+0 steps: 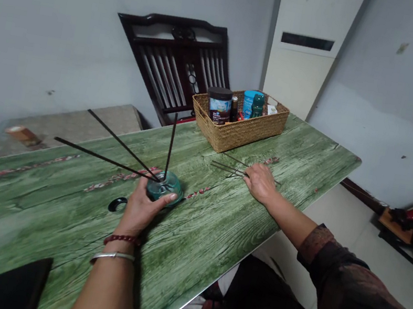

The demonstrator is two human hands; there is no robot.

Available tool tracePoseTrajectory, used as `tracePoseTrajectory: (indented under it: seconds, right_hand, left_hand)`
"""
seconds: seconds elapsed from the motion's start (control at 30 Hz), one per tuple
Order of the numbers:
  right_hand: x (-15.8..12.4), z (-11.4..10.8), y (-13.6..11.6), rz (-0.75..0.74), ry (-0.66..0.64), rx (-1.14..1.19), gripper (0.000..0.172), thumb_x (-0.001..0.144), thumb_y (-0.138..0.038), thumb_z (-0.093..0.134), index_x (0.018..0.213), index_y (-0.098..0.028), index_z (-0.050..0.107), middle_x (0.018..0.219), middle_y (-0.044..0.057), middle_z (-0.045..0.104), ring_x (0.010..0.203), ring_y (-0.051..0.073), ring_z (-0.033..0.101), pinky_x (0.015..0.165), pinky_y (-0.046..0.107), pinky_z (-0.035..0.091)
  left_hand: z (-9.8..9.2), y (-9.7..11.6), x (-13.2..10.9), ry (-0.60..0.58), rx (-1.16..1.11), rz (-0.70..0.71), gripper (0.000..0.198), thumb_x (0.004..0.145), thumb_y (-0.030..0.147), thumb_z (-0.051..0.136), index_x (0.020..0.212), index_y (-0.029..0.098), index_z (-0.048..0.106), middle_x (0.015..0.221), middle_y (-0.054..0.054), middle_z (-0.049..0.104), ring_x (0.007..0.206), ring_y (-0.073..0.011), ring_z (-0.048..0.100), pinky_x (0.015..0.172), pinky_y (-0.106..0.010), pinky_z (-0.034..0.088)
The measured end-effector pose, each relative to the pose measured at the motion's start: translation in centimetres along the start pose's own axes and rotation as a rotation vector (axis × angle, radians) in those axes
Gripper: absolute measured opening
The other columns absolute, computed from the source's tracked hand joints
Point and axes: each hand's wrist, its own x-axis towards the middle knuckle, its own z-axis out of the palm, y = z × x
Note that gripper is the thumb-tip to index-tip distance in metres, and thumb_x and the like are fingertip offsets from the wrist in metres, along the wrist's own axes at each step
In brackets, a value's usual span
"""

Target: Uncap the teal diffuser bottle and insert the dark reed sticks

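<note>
My left hand (143, 206) is wrapped around a small teal glass diffuser bottle (173, 191) that stands on the green table (190, 247). Three dark reed sticks (113, 136) poke out of its neck, two leaning left and one nearly upright. Further right, my right hand (260, 181) rests at the tabletop, its fingers curled down over several loose dark reeds (224, 167). The reeds' ends stick out to the left of the fingers; the fingertips themselves are partly hidden. A black ring (116, 205) lies on the table left of my left wrist.
Behind the reeds sits a woven basket (247, 135) with a dark-lidded jar (218, 106), a blue tub and bottles in it. A dark wooden chair (179, 59) stands behind the table. At the near left lies a flat black object (14, 283).
</note>
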Motion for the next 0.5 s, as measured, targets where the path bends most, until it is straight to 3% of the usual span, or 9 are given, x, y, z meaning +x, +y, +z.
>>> tracePoseTrajectory:
  seconds: [0.17,0.3,0.4,0.5]
  right_hand:
    - [0.0,-0.4,-0.5,0.003,-0.078,-0.01,0.023,0.1,-0.027,0.052,0.103,-0.015,0.072,0.107,0.015,0.068,0.105,0.027,0.059,0.09,0.035,0.041]
    - [0.5,-2.0,-1.3,0.025,-0.006,0.105,0.021,0.099,-0.024,0.05,0.1,-0.016,0.07,0.102,0.013,0.071,0.098,0.025,0.063,0.086,0.032,0.042]
    - [1.9,-4.0,-2.6,0.056,0.132,0.393,0.017,0.095,-0.024,0.054,0.099,-0.018,0.069,0.093,0.008,0.073,0.088,0.022,0.065,0.081,0.03,0.044]
    - [4.1,-5.9,-5.2,0.037,0.241,0.839,0.014,0.089,-0.026,0.059,0.098,-0.018,0.066,0.083,0.003,0.071,0.078,0.018,0.066,0.076,0.029,0.048]
  left_hand:
    - [0.0,0.2,-0.2,-0.002,-0.036,0.012,0.08,0.068,0.054,0.079,0.135,0.022,0.051,0.131,-0.012,0.065,0.12,-0.0311,0.063,0.108,-0.049,0.045]
    - [0.1,-0.1,-0.3,-0.009,-0.046,0.05,0.078,0.069,0.053,0.08,0.134,0.023,0.05,0.131,-0.012,0.064,0.12,-0.0304,0.063,0.107,-0.047,0.046]
    - [0.1,-0.5,-0.2,-0.006,-0.032,0.061,0.077,0.07,0.053,0.079,0.134,0.023,0.05,0.132,-0.012,0.063,0.121,-0.0305,0.062,0.107,-0.047,0.046]
    - [0.1,-0.6,-0.3,-0.006,-0.022,0.062,0.077,0.071,0.053,0.079,0.135,0.023,0.049,0.131,-0.012,0.064,0.121,-0.0308,0.062,0.107,-0.047,0.046]
